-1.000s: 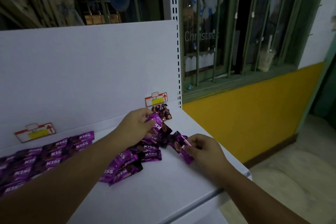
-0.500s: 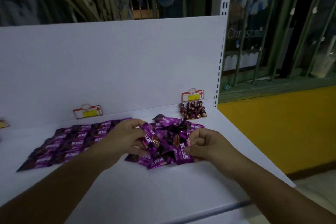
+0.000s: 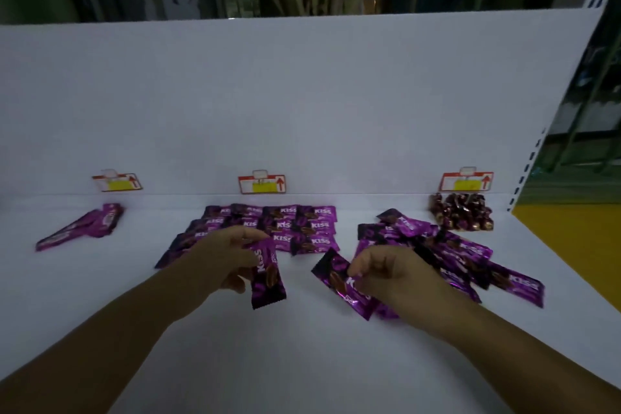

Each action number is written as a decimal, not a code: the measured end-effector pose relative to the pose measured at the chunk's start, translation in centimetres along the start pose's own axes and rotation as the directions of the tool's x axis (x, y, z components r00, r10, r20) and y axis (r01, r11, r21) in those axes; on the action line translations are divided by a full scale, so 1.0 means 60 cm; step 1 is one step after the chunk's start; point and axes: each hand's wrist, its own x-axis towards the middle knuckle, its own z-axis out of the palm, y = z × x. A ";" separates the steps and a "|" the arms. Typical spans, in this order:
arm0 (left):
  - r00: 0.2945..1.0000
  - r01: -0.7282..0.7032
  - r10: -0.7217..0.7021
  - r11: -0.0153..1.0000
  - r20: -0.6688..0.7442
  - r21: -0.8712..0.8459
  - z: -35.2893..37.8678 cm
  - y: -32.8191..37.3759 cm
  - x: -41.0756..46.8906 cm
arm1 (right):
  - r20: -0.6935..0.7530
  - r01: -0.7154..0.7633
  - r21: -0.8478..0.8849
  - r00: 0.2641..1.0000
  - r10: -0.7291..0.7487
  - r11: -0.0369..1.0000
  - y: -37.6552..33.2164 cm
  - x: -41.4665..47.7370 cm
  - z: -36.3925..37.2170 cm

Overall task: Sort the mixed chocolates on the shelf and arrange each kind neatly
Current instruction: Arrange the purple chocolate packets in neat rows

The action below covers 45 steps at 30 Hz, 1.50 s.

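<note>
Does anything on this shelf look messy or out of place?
Yes: the purple packet pile on the right lies jumbled, packets overlapping at all angles, unlike the tidy rows in the middle.

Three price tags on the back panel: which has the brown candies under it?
The rightmost price tag; small brown candies heap right below it. The other two stand above purple packets.
</note>
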 end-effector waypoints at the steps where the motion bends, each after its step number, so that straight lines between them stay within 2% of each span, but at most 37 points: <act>1: 0.999 -0.004 0.004 1.000 -0.038 -0.011 -0.019 -0.004 0.001 | 0.020 0.006 -0.054 1.000 -0.005 0.999 -0.006 0.006 0.011; 4: 0.990 -0.044 0.034 0.997 -0.133 -0.071 -0.074 -0.018 0.005 | 0.177 0.098 -0.270 0.983 -0.050 0.958 -0.019 0.014 0.056; 7: 0.982 -0.059 0.038 0.992 -0.183 -0.114 -0.108 -0.028 0.015 | 0.266 0.256 -0.512 0.955 -0.132 0.820 -0.027 0.018 0.102; 13: 0.974 -0.122 0.090 0.982 -0.207 -0.146 -0.119 -0.040 0.045 | 0.246 0.284 -0.552 0.954 -0.173 0.784 -0.034 0.052 0.121; 18: 0.965 -0.175 0.116 0.952 -0.235 -0.251 -0.109 -0.037 0.071 | 0.295 0.369 -0.683 0.929 -0.223 0.631 -0.033 0.070 0.121; 22: 0.951 -0.202 0.108 0.927 -0.291 -0.317 -0.106 -0.056 0.076 | 0.265 0.369 -0.704 0.929 -0.258 0.607 -0.028 0.097 0.131; 28: 0.965 -0.164 0.067 0.909 -0.255 -0.383 -0.123 -0.078 0.083 | 0.205 0.366 -0.765 0.919 -0.338 0.530 -0.030 0.135 0.160; 34: 0.977 -0.193 0.140 0.904 -0.163 -0.381 -0.105 -0.077 0.074 | 0.161 0.336 -0.799 0.919 -0.360 0.499 -0.019 0.157 0.177; 37: 0.985 -0.170 0.138 0.890 -0.107 -0.422 -0.098 -0.074 0.067 | 0.053 0.285 -0.780 0.917 -0.395 0.557 -0.019 0.161 0.178; 41: 0.995 -0.097 0.100 0.869 -0.018 -0.485 -0.084 -0.074 0.059 | -0.113 0.309 -0.556 0.892 -0.438 0.772 -0.048 0.136 0.171; 43: 0.995 -0.062 0.089 0.875 0.034 -0.481 -0.070 -0.072 0.053 | -0.103 0.353 -0.480 0.887 -0.451 0.803 -0.061 0.114 0.172; 45: 0.993 -0.056 0.096 0.886 0.063 -0.461 -0.056 -0.067 0.046 | -0.099 0.369 -0.477 0.879 -0.466 0.798 -0.063 0.097 0.173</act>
